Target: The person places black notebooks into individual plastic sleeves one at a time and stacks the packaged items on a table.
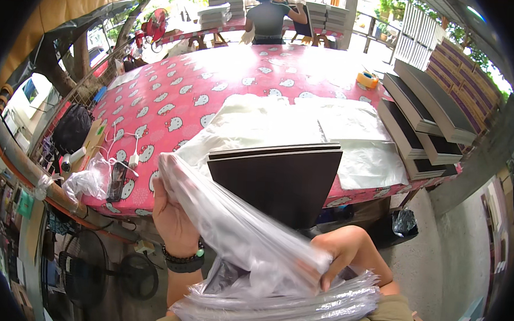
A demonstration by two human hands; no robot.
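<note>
Stretching a clear plastic bag [236,217] in front of some dark boards [273,187], the right hand [340,251] pinched one end; the left hand [175,220]'s grip was too blurry to tell. Boards by the worktop [149,105] weren't bagged yet, tbh.

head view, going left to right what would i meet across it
black bag → black oblong item → left hand → upright black panels → orange tape roll → stacked dark-faced boards
</note>
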